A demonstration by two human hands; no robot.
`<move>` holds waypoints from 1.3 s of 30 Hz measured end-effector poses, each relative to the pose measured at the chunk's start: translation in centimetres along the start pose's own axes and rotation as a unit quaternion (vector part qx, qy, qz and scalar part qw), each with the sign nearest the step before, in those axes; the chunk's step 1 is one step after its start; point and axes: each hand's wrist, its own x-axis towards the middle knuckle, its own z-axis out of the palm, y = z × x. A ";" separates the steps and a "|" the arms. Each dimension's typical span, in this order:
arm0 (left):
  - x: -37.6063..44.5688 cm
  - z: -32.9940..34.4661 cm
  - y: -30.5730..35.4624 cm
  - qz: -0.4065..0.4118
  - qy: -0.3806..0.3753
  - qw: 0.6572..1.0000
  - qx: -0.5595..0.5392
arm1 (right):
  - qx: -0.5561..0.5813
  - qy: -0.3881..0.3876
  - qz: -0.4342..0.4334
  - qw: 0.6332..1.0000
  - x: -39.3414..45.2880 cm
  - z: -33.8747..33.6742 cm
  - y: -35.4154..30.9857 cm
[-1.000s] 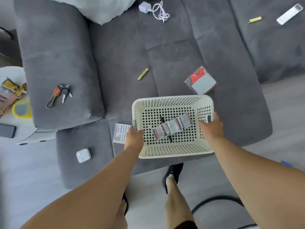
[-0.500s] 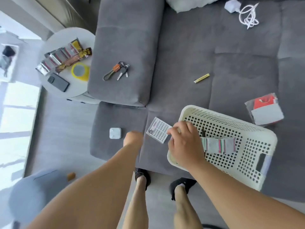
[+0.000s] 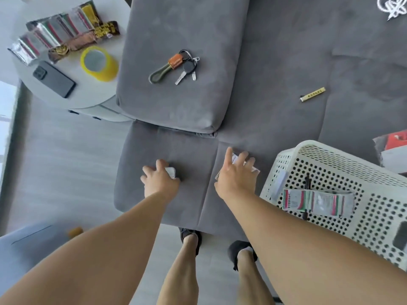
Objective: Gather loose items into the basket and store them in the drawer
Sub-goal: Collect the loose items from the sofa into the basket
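Observation:
The cream perforated basket (image 3: 312, 146) sits on the grey sofa at the right, holding a strip of sachets (image 3: 317, 202) and a black pen (image 3: 307, 181). My left hand (image 3: 158, 181) is curled over a small white case (image 3: 171, 172) on the sofa's front cushion, gripping it. Just left of the basket, my right hand (image 3: 235, 179) lies with fingers spread on a flat printed packet (image 3: 255, 169), which is mostly hidden under it. A bunch of keys (image 3: 176, 67) lies on the armrest, and a thin yellow stick (image 3: 312, 94) on the seat.
A red and white pouch (image 3: 394, 148) lies behind the basket, and a white cable (image 3: 394, 7) at the top right. The round side table (image 3: 94, 95) at the left carries snack packets (image 3: 55, 38), yellow tape (image 3: 99, 63) and a dark phone (image 3: 54, 79). My feet stand below the sofa edge.
Both hands let go of the basket, which now rests on the sofa. My left hand reached left onto the white case; my right hand moved from the basket's edge onto the packet.

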 end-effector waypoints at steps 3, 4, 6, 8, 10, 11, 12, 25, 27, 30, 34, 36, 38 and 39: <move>0.5 -1.8 0.5 -0.125 -0.101 0.911 -0.379 | -0.028 0.016 -0.006 0.999 0.2 1.6 -0.4; 0.3 -2.8 0.9 -0.178 -0.149 0.810 -0.538 | -0.007 0.032 -0.008 0.999 0.1 1.3 -0.6; -0.7 -5.1 1.7 -0.185 -0.253 0.647 -0.695 | 0.149 0.017 0.002 0.989 -0.2 -0.5 -1.1; -1.9 -6.9 3.0 -0.124 -0.323 0.620 -0.704 | 0.363 -0.038 -0.003 0.931 -0.9 -4.1 -1.4; -3.3 -8.3 5.0 -0.071 -0.357 0.628 -0.688 | 0.475 0.059 -0.014 0.878 -2.0 -7.9 -0.7; -4.1 -8.7 6.2 -0.052 -0.367 0.630 -0.683 | 0.488 0.151 -0.001 0.860 -2.5 -9.5 0.5; -5.3 -9.1 8.2 -0.031 -0.374 0.644 -0.667 | 0.489 0.233 0.026 0.840 -2.8 -11.1 2.7; -22.9 3.1 25.5 0.546 -0.106 0.780 0.289 | 0.392 -0.002 0.265 0.881 -8.6 -2.2 29.3; -23.3 5.8 25.5 0.521 -0.100 0.757 0.381 | 0.312 -0.040 0.257 0.914 -8.7 -0.5 29.2; -23.0 5.9 25.8 0.446 -0.135 0.817 0.340 | 0.317 0.012 0.269 0.909 -8.5 -0.2 27.2; -20.9 0.9 27.0 0.331 -0.082 0.937 0.080 | 0.399 0.119 0.264 0.870 -7.7 -2.1 24.8; -17.9 -3.0 26.7 0.274 0.007 0.961 -0.043 | 0.354 0.207 0.176 0.895 -7.5 -4.2 23.2; -14.0 -7.1 25.6 0.207 0.083 0.966 -0.131 | 0.340 0.257 0.093 0.900 -6.9 -6.9 21.3; -12.0 -8.6 24.9 0.182 0.108 0.968 -0.134 | 0.346 0.253 0.058 0.902 -6.7 -8.3 20.4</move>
